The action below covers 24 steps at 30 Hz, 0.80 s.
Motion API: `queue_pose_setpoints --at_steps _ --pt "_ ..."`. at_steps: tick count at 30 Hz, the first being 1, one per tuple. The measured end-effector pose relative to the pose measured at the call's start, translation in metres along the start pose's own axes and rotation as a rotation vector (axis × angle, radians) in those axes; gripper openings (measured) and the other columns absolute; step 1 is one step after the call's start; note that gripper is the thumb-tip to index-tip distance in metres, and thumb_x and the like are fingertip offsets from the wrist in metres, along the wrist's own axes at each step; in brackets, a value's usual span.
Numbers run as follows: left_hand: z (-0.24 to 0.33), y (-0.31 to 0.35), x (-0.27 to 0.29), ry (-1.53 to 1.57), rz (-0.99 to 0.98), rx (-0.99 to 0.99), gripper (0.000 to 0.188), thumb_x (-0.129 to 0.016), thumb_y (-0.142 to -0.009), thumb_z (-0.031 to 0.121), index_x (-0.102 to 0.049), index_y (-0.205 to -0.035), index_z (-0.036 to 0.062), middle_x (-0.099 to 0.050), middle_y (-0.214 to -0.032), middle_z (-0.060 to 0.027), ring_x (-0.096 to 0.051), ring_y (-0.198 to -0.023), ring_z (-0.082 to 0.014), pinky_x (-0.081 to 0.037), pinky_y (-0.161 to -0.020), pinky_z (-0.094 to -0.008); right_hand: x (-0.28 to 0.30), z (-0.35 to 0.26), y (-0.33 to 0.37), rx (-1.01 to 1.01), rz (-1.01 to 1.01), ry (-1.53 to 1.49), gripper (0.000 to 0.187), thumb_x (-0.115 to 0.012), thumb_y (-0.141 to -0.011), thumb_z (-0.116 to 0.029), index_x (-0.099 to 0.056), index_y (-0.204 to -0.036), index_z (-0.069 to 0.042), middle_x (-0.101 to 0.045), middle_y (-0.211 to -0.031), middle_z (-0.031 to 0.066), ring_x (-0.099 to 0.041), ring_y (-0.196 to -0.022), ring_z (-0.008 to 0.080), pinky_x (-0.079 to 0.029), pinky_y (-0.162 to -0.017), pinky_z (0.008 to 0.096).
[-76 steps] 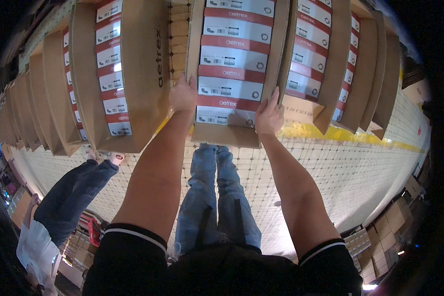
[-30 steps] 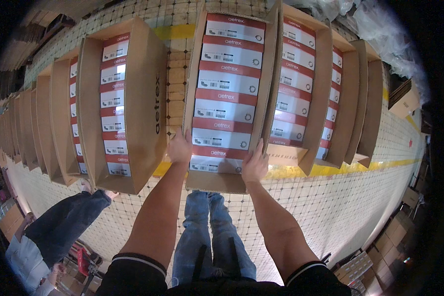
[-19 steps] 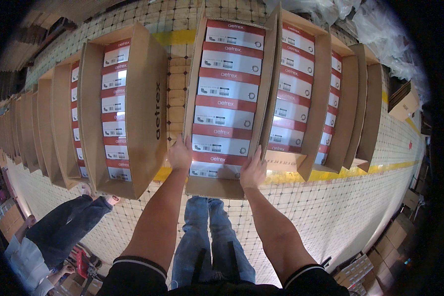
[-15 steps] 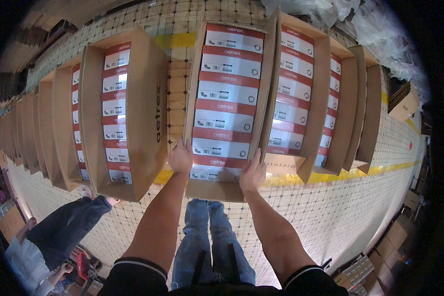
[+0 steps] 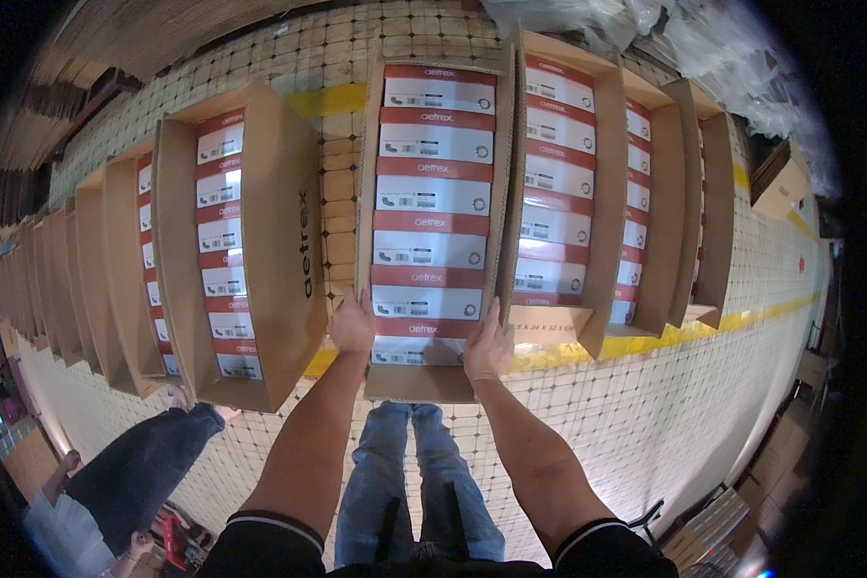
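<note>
An open brown cardboard carton (image 5: 373,173) lies on the tiled floor straight ahead of me, filled with a column of several red-and-white shoe boxes (image 5: 426,196). My left hand (image 5: 353,325) grips its near left corner. My right hand (image 5: 488,348) grips its near right corner, fingers over the lowest shoe box. Both arms are stretched forward. My legs in blue jeans (image 5: 414,472) stand just behind the carton's near flap.
A row of like cartons with shoe boxes runs left (image 5: 260,241) and right (image 5: 602,202) of mine. A yellow line (image 5: 703,328) crosses the patterned floor. Another person (image 5: 135,477) stands at lower left. Plastic bags (image 5: 665,29) lie at top right, loose cartons at the right edge.
The carton between my hands has slid away from me across the floor, into line with its neighbours. My hands stay on its near corners. The person at lower left has shifted slightly.
</note>
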<state>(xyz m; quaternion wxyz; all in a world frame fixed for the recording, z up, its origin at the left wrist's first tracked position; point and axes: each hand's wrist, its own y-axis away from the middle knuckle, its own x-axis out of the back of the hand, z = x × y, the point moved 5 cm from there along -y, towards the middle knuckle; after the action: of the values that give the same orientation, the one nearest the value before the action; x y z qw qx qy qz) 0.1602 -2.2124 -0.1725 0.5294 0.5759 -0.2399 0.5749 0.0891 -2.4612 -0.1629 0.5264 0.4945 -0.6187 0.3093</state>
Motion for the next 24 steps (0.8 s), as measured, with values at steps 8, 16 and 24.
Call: queue_pose_setpoints --at_steps 8,16,24 --pt "0.031 -0.037 0.039 -0.002 -0.135 -0.056 0.038 -0.053 -0.09 0.036 -0.056 -0.106 0.0016 -0.066 -0.092 -0.0244 -0.065 -0.087 -0.0409 -0.051 -0.076 -0.0517 0.012 0.0 -0.005 -0.076 0.073 -0.063 0.039 -0.057 -0.088 -0.021 -0.053 -0.124 -0.006 -0.067 -0.093 0.0178 -0.056 -0.105 0.036 -0.041 -0.093 0.0519" --pt "0.028 -0.177 0.045 -0.302 -0.297 -0.625 0.042 -0.044 -0.09 0.035 -0.066 -0.101 0.0017 -0.063 -0.109 -0.0238 -0.059 -0.104 -0.0402 -0.047 -0.091 -0.0476 0.024 -0.018 -0.006 -0.032 0.28 -0.155 0.017 -0.06 -0.086 -0.015 -0.068 -0.097 -0.005 -0.068 -0.098 0.0132 -0.05 -0.123 0.0335 -0.014 -0.109 0.0649" --pt "-0.093 -0.148 0.149 -0.097 -0.131 -0.478 0.041 -0.044 -0.092 0.031 -0.062 -0.084 -0.0042 -0.061 -0.079 -0.0254 -0.061 -0.073 -0.0407 -0.045 -0.07 -0.0486 0.018 -0.104 0.019 0.168 0.211 -0.472 0.019 -0.061 -0.088 -0.017 -0.064 -0.092 0.001 -0.065 -0.101 0.0194 -0.061 -0.099 0.0345 -0.05 -0.083 0.0419"
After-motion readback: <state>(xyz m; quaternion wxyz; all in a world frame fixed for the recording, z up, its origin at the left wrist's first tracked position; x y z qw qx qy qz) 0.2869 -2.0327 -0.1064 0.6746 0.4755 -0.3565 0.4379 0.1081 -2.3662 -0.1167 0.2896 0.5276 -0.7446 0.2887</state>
